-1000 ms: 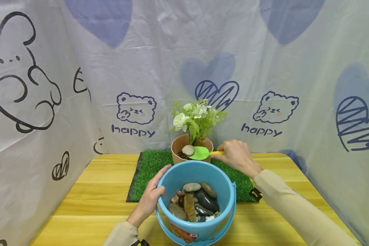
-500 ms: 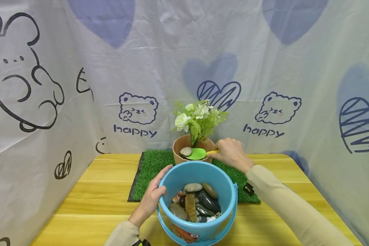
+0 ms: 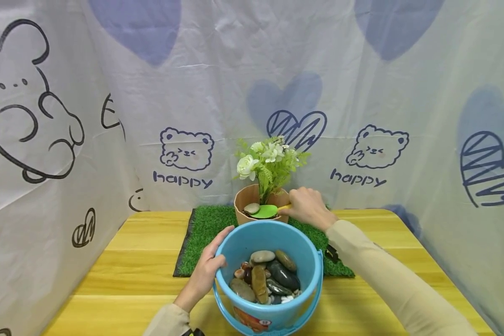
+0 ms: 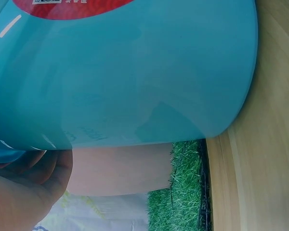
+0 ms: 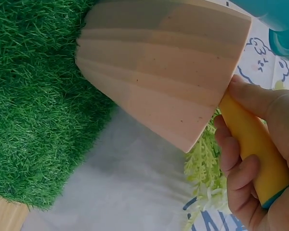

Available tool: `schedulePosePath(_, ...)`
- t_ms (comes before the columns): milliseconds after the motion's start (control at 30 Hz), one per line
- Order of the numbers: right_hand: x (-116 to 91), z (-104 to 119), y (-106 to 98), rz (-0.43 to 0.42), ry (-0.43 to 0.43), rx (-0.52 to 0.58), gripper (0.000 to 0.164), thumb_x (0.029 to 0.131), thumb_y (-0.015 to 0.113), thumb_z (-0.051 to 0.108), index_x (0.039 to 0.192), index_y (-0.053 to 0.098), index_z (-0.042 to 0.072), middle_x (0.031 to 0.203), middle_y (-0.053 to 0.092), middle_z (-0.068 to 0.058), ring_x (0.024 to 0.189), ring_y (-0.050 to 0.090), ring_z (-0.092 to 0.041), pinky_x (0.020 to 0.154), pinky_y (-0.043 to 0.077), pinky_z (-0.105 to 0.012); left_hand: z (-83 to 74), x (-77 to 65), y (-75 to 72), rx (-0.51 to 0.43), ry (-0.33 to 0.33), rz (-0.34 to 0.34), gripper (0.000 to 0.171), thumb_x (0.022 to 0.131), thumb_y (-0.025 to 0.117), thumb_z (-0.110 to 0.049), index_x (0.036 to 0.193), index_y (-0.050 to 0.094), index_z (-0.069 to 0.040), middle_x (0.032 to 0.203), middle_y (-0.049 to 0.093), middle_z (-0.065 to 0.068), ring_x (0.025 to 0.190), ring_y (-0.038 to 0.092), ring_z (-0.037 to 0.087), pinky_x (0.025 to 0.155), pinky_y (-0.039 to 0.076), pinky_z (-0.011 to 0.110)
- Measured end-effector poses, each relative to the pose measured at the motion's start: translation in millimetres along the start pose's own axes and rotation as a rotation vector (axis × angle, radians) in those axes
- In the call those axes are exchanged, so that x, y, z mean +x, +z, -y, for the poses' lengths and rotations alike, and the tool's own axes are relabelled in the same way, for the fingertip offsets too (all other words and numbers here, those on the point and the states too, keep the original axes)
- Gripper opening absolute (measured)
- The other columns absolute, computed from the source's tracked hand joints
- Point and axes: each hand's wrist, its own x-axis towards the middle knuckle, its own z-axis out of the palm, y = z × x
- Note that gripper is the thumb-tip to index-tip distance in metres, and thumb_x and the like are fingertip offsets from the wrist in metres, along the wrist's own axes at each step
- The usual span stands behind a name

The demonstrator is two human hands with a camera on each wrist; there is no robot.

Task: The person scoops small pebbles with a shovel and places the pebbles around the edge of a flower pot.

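Left hand: gripping bucket by its left rim | Right hand: fingers curled round trowel handle | Trowel: green blade inside pot, beside 1 pale stone | Pot: on mat, holding flowers | Bucket: nearer the person than pot, mixed pebbles inside

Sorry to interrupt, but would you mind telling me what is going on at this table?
A person's right hand grips a small shovel by its yellow handle, with the green blade inside a flowerpot, beside a pale stone. The left hand holds the rim of a blue bucket containing assorted stones. The pot, with white flowers, stands on a green turf mat.
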Motion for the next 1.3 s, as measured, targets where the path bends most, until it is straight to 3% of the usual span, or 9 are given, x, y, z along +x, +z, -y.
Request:
schedulePosePath(300,1.2,3.5,-0.5,0.022,-0.063,0.002,0.054,0.084,0.075,0.038,0.047,0.040,0.020,0.046,0.027,0.008,0.044,0.027,-0.008,0.042,0.021,-0.024,-0.5,-1.0,2.5,-0.001,0.012,-0.006,0.079,0.076,0.039,-0.004,0.152,0.036,-0.023,0.150,0.044,0.015,0.127,0.051,0.039,0.095,0.046,0.049)
schedulePosePath(700,1.6,2.6,-6.9,0.023,-0.032,-0.021,0.056,0.083,0.075,0.042,0.046,0.038,0.022,0.046,0.029,0.008,0.043,0.030,-0.009,0.042,0.025,-0.025,-1.7,1.0,3.3,-0.002,0.012,-0.004,0.079,0.076,0.039,-0.004,0.152,0.036,-0.025,0.150,0.044,0.014,0.127,0.051,0.040,0.094,0.046,0.048)
schedulePosePath(800,-0.3,-0.2,-9.0,0.010,-0.009,-0.008,0.053,0.082,0.074,0.044,0.048,0.042,0.019,0.046,0.031,0.007,0.044,0.033,-0.009,0.042,0.029,-0.026,-1.4,1.3,3.3,-0.003,0.013,-0.001,0.079,0.076,0.039,-0.003,0.152,0.035,-0.024,0.150,0.044,0.014,0.128,0.051,0.040,0.095,0.046,0.048)
schedulePosePath(967,-5.9,-4.6,-10.1,0.005,0.005,0.050,0.038,0.086,0.070,0.045,0.061,0.064,0.017,0.045,0.038,0.006,0.041,0.036,-0.009,0.042,0.031,-0.025,0.6,0.3,2.4,0.005,0.013,0.003,0.079,0.076,0.039,-0.003,0.152,0.035,-0.024,0.151,0.042,0.014,0.128,0.050,0.040,0.095,0.046,0.049)
schedulePosePath(1167,-12.5,-7.4,-9.1,0.019,-0.012,0.084,0.042,0.089,0.067,0.046,0.057,0.059,0.019,0.047,0.034,0.007,0.042,0.032,-0.008,0.041,0.028,-0.023,2.3,-0.7,0.6,0.008,0.010,0.005,0.079,0.077,0.039,-0.003,0.152,0.034,-0.026,0.151,0.042,0.015,0.128,0.050,0.041,0.095,0.046,0.050)
schedulePosePath(1300,-15.0,-8.2,-7.5,0.017,-0.028,0.083,0.032,0.089,0.067,0.044,0.066,0.068,0.021,0.048,0.035,0.007,0.042,0.032,-0.008,0.040,0.027,-0.022,2.2,-0.6,0.1,0.006,0.012,0.010,0.079,0.077,0.038,-0.002,0.152,0.034,-0.025,0.151,0.042,0.015,0.129,0.049,0.041,0.095,0.046,0.050)
